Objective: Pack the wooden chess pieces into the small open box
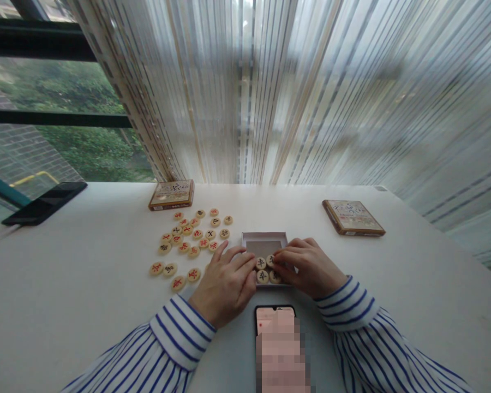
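A small open grey box (264, 238) lies on the white table, with several round wooden chess discs (262, 270) in its near end. My left hand (225, 283) rests flat beside the box's left side, fingers stretched out and touching the discs there. My right hand (306, 266) covers the box's right near corner, fingers curled and pressed on a disc inside. Several more discs (190, 240) with red and black characters lie scattered on the table to the left of the box.
Two closed chess boxes lie at the back, one to the left (172, 194) and one to the right (352, 217). A phone (276, 338) lies between my forearms. A dark tablet (45, 203) sits at the table's far left edge. Striped curtains hang behind.
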A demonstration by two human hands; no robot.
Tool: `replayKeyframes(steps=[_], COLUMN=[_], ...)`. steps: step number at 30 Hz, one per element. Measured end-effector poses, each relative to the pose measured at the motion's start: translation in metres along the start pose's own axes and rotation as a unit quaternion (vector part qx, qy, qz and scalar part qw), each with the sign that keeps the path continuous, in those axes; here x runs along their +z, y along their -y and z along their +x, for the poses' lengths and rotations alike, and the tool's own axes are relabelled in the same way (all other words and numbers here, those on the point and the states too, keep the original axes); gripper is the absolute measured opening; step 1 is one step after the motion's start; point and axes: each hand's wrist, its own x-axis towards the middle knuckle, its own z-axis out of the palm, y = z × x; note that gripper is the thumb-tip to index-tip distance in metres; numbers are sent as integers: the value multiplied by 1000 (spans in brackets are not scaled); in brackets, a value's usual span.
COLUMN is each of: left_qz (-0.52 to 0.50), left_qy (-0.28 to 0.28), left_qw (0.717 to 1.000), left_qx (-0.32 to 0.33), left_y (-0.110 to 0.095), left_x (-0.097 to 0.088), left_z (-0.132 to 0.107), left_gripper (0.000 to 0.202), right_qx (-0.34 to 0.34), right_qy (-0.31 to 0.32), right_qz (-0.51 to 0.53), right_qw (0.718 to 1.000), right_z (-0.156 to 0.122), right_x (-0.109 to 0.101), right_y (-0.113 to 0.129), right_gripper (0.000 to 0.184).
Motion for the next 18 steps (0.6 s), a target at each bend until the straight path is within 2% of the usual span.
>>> replayKeyframes(steps=[18], left_qz=[11], left_qy=[2], left_qw=[1000], left_qx=[7], left_y=[0], left_x=[0], left_z=[0], left_gripper=[29], right_qx=[-1], right_qy=[21], right_qz=[1], right_qw=[1000], right_z=[0], right_x=[-2], right_y=[1], right_gripper=[9])
